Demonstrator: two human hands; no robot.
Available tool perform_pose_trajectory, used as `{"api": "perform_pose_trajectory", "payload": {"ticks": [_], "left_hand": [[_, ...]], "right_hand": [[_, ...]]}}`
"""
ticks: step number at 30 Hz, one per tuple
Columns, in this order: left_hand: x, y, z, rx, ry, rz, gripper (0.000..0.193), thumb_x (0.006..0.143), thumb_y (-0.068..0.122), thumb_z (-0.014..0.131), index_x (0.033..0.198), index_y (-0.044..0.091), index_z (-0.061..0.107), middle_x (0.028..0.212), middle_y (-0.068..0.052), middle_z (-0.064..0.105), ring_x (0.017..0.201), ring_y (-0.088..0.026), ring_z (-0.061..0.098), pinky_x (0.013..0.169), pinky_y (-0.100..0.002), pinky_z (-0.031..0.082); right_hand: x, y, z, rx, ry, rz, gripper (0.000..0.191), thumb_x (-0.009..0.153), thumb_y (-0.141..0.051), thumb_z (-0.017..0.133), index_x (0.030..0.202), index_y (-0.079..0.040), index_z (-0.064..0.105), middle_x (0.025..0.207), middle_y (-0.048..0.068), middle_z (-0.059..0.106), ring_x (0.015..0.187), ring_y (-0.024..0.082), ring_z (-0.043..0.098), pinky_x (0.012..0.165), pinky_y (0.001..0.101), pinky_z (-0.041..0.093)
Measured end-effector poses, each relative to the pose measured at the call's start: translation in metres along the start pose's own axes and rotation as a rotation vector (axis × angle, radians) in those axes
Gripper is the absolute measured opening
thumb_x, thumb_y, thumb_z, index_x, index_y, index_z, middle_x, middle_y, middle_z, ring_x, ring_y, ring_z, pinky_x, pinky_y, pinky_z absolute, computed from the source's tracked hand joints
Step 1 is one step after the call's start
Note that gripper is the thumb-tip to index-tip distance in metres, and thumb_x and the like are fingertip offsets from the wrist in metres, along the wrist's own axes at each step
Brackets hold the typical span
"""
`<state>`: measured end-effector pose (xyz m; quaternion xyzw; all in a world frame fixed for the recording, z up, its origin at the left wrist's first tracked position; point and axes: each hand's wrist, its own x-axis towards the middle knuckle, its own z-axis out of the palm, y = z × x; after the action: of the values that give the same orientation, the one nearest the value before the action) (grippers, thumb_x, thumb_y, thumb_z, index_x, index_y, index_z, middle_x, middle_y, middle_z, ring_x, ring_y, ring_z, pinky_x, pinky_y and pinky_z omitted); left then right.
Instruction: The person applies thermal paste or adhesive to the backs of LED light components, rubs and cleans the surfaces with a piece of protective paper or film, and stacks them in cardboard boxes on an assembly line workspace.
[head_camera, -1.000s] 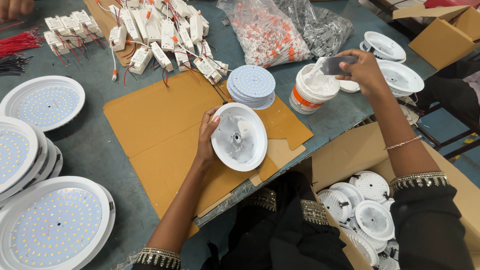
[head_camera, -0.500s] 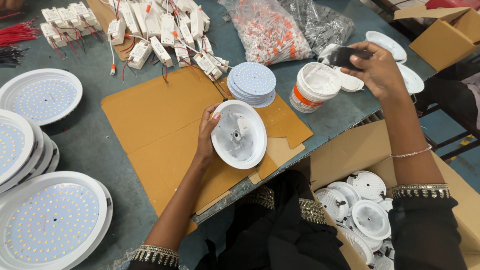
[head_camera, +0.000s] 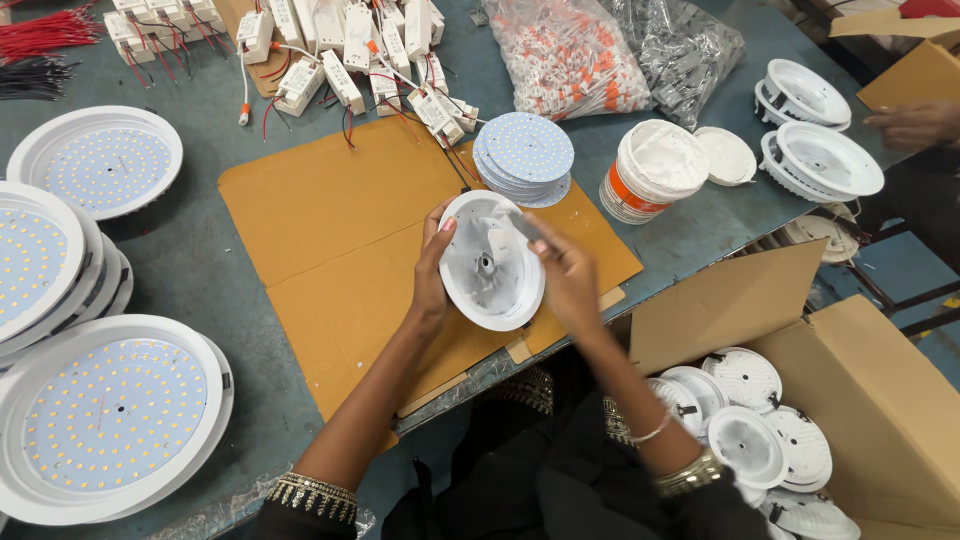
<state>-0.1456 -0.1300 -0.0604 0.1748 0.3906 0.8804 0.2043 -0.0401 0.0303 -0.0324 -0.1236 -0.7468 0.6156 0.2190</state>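
Note:
My left hand (head_camera: 432, 278) grips the left rim of a white round lamp housing (head_camera: 488, 285), held open side up over a brown cardboard sheet (head_camera: 330, 230). My right hand (head_camera: 572, 282) is at the housing's right edge, pinching a small grey tool (head_camera: 523, 226) whose tip reaches into the housing's upper part. A white tub with an orange band (head_camera: 652, 172) stands open to the right, its lid (head_camera: 727, 155) beside it. A stack of round LED boards (head_camera: 525, 152) lies just behind the housing.
Large LED panels (head_camera: 100, 160) (head_camera: 110, 415) crowd the table's left side. Wired white driver boxes (head_camera: 345, 55) and bags of small parts (head_camera: 570, 55) lie at the back. A cardboard box (head_camera: 880, 400) of housings sits lower right. Another person's hand (head_camera: 915, 125) rests near housings (head_camera: 822, 158) far right.
My right hand has left the white tub and come down to the housing with the tool. My left hand has kept its hold on the housing.

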Motion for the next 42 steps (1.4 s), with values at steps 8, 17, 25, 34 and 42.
{"api": "perform_pose_trajectory", "payload": {"ticks": [8, 17, 25, 34, 42], "left_hand": [[0.000, -0.003, 0.003, 0.112, -0.036, 0.069, 0.057, 0.101, 0.036, 0.051, 0.145, 0.002, 0.041, 0.139, -0.014, 0.052, 0.132, -0.022, 0.049, 0.115, -0.036, 0.037], [-0.009, -0.003, 0.009, 0.286, -0.121, 0.162, 0.074, 0.101, 0.053, 0.051, 0.151, 0.000, 0.035, 0.148, -0.017, 0.045, 0.143, -0.026, 0.042, 0.122, -0.040, 0.031], [-0.014, -0.002, 0.014, 0.333, -0.203, 0.224, 0.089, 0.098, 0.067, 0.052, 0.155, 0.001, 0.030, 0.152, -0.018, 0.042, 0.147, -0.028, 0.038, 0.125, -0.042, 0.027], [-0.020, 0.003, 0.015, 0.427, -0.289, 0.230, 0.090, 0.098, 0.069, 0.052, 0.157, 0.004, 0.032, 0.147, -0.016, 0.045, 0.140, -0.027, 0.043, 0.122, -0.043, 0.031], [-0.021, 0.009, 0.019, 0.391, -0.311, 0.210, 0.084, 0.100, 0.063, 0.052, 0.157, 0.004, 0.033, 0.149, -0.015, 0.046, 0.140, -0.026, 0.044, 0.121, -0.042, 0.032]], "right_hand": [[-0.043, 0.000, 0.034, -0.610, -0.012, -0.319, 0.056, 0.089, 0.012, 0.051, 0.139, -0.009, 0.062, 0.144, 0.018, 0.059, 0.134, 0.032, 0.057, 0.110, 0.0408, 0.047], [-0.060, -0.021, 0.000, -0.475, -0.013, -0.229, 0.034, 0.093, -0.001, 0.060, 0.126, -0.004, 0.070, 0.122, 0.020, 0.072, 0.108, 0.027, 0.071, 0.092, 0.0349, 0.054], [-0.021, -0.023, -0.012, -0.457, 0.186, -0.126, 0.028, 0.097, -0.023, 0.065, 0.100, 0.004, 0.073, 0.069, 0.013, 0.068, 0.059, 0.016, 0.061, 0.060, 0.0336, 0.049], [-0.005, -0.037, 0.001, -0.442, 0.184, -0.043, 0.027, 0.097, -0.023, 0.067, 0.094, 0.004, 0.073, 0.063, 0.011, 0.063, 0.056, 0.013, 0.054, 0.054, 0.0340, 0.044], [-0.006, -0.061, 0.009, -0.378, 0.089, -0.090, 0.024, 0.092, -0.020, 0.072, 0.101, 0.002, 0.074, 0.069, 0.005, 0.069, 0.062, 0.007, 0.058, 0.057, 0.0286, 0.047]]}}
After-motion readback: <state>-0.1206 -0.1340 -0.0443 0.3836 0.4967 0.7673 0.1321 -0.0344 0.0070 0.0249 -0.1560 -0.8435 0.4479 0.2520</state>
